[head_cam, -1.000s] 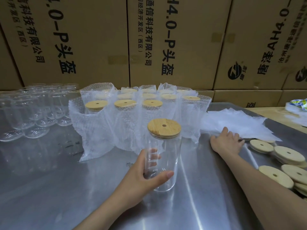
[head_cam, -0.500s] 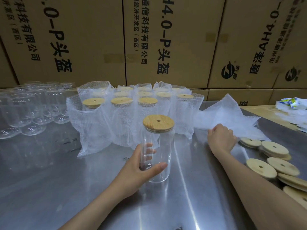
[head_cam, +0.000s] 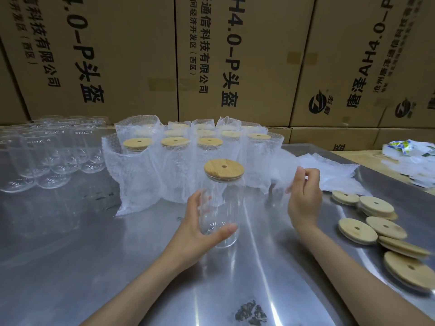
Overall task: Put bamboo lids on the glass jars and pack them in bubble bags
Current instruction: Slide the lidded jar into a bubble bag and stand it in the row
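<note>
Steel desk (head_cam: 94, 267) under me; the lidded jar (head_cam: 220, 208) stands at its centre, my left hand (head_cam: 197, 231) curled around it. My right hand (head_cam: 303, 196) pinches a bubble bag (head_cam: 280, 182) just beside. Best to spread the mouth wide, then slide the jar in upright.

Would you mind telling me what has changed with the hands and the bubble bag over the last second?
The right hand, which lay flat on the stack of bubble bags, has pinched one bubble bag and lifted it leftward toward the lidded jar. The left hand keeps its grip on that jar, which stands upright on the steel table. The loose bamboo lids and packed jars are unchanged.
</note>
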`<action>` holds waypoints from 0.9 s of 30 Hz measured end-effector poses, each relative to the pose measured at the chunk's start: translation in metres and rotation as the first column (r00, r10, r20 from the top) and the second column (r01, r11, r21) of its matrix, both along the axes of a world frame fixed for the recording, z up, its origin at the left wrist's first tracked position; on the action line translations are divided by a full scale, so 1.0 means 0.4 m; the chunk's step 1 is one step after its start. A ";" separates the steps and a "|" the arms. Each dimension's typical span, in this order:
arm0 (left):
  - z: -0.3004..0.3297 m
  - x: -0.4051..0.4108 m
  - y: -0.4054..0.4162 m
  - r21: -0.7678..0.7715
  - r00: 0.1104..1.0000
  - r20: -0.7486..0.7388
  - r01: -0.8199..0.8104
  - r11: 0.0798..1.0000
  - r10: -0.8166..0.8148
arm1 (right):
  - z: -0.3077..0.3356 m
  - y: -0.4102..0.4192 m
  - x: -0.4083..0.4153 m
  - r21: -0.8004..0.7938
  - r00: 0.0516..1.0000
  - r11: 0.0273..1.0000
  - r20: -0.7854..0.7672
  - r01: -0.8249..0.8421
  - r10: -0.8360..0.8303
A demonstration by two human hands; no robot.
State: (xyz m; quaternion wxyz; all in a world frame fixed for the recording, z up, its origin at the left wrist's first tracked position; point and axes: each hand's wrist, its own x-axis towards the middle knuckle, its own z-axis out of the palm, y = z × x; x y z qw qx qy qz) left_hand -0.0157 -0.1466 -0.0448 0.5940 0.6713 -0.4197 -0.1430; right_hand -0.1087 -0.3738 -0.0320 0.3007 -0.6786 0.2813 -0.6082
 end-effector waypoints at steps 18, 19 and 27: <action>0.083 -0.045 0.027 -0.586 0.415 0.679 -0.192 0.788 0.606 | 0.057 0.296 -0.033 -0.833 0.935 0.511 -0.021 -0.212 0.355; 0.090 -0.041 0.031 -0.598 0.360 0.695 -0.192 0.778 0.623 | 0.056 0.305 -0.034 -0.834 0.928 0.504 -0.023 -0.223 0.371; 0.151 0.030 0.104 -0.659 0.369 0.635 -0.200 0.725 0.679 | 0.049 0.263 -0.014 -0.614 0.898 0.681 -0.112 -0.399 0.426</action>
